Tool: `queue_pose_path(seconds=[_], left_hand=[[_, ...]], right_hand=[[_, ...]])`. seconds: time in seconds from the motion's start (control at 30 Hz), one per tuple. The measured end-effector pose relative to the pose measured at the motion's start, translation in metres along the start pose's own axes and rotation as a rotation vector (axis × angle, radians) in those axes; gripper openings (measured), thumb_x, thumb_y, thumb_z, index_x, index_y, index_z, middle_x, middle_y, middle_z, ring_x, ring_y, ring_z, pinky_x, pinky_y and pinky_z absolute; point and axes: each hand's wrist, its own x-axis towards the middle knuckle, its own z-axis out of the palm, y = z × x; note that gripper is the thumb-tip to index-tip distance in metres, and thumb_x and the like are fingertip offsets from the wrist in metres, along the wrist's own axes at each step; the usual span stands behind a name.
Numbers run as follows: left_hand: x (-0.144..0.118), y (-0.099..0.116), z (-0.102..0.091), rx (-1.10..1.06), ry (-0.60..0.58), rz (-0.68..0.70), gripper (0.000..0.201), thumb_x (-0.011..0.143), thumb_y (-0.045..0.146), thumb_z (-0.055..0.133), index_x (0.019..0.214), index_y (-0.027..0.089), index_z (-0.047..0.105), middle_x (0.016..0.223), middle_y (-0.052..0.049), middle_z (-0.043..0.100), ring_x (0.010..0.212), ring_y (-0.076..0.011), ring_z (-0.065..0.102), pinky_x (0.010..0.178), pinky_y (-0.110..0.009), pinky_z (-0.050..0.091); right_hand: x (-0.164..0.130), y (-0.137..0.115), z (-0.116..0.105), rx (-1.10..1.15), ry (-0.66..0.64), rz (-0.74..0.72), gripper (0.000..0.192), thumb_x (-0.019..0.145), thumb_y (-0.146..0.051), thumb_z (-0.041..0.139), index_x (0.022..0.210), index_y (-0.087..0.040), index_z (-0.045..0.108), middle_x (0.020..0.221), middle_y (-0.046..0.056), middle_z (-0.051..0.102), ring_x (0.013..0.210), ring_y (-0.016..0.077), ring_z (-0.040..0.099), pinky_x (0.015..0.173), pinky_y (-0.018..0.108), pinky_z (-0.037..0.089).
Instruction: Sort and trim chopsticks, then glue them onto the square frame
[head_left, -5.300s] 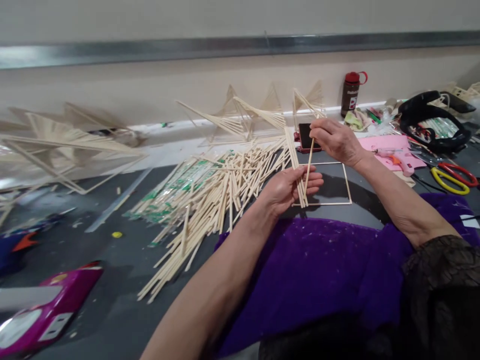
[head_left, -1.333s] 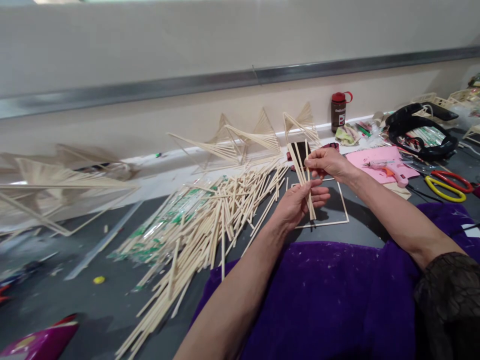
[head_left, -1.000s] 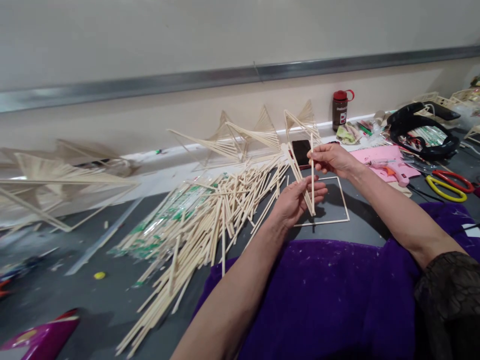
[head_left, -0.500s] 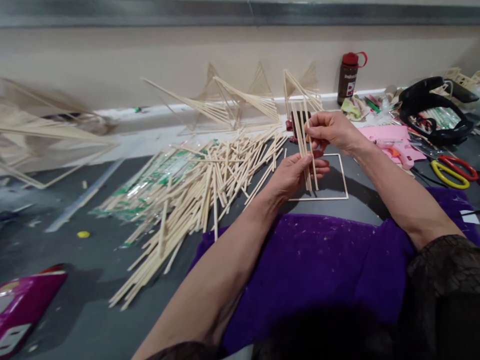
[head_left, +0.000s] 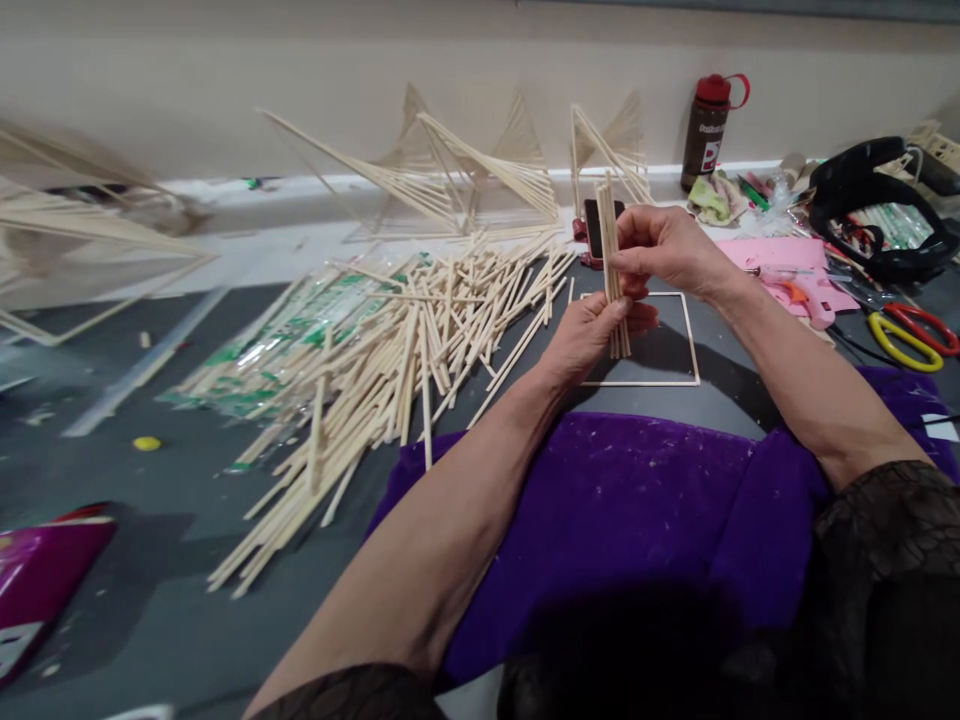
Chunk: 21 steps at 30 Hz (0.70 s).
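Note:
A small upright bundle of pale wooden sticks (head_left: pixel 608 235) is held between my two hands. Its lower part is gripped by my left hand (head_left: pixel 589 335), thumb in front and fingers behind. Higher up, my right hand (head_left: pixel 664 250) pinches the same bundle from the right side. Beneath and behind the hands, a thin square stick frame (head_left: pixel 645 383) lies on the grey table, partly covered by them. To the left spreads a large loose pile of wooden sticks (head_left: pixel 405 360).
Stick structures (head_left: pixel 487 180) lean along the wall, near a phone (head_left: pixel 600 228) and a bottle (head_left: pixel 705 140). On the right are a pink glue gun (head_left: pixel 806 290), scissors (head_left: pixel 904 340) and a black headset (head_left: pixel 832 220). A purple cloth (head_left: pixel 600 530) covers the near edge.
The sticks, fanned apart before, are now gathered into a tight bundle. My right hand has closed in on them. The camera view has tilted slightly downward.

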Motion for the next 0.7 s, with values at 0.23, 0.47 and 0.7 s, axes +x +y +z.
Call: queue_pose_path(seconds=[0.23, 0.47, 0.7], left_hand=[[-0.0009, 0.0005, -0.0008, 0.052, 0.042, -0.011, 0.042, 0.079, 0.051, 0.076, 0.101, 0.016, 0.071, 0.092, -0.008, 0.078, 0.088, -0.0195, 0.074, 0.09, -0.036, 0.056], [-0.0027, 0.0024, -0.0012, 0.023, 0.044, -0.048, 0.049, 0.07, 0.054, 0.082, 0.098, 0.015, 0.072, 0.089, -0.008, 0.078, 0.087, -0.0217, 0.075, 0.092, -0.04, 0.055], [-0.0061, 0.0036, -0.002, 0.036, 0.084, -0.092, 0.055, 0.065, 0.057, 0.084, 0.094, 0.012, 0.072, 0.086, -0.011, 0.078, 0.087, -0.0262, 0.075, 0.092, -0.044, 0.055]], right_hand=[[0.0013, 0.0046, -0.0001, 0.029, -0.005, 0.029, 0.019, 0.076, -0.013, 0.075, 0.077, -0.015, 0.056, 0.06, -0.004, 0.059, 0.056, 0.0074, 0.06, 0.05, 0.016, 0.05], [0.0038, 0.0098, -0.0001, 0.058, -0.032, 0.007, 0.019, 0.076, -0.015, 0.073, 0.073, -0.016, 0.054, 0.056, -0.005, 0.063, 0.048, 0.0062, 0.06, 0.045, 0.014, 0.048], [0.0031, 0.0085, 0.0026, 0.079, -0.034, 0.031, 0.013, 0.072, -0.012, 0.068, 0.07, -0.016, 0.055, 0.052, -0.006, 0.063, 0.048, 0.0074, 0.061, 0.045, 0.016, 0.048]])
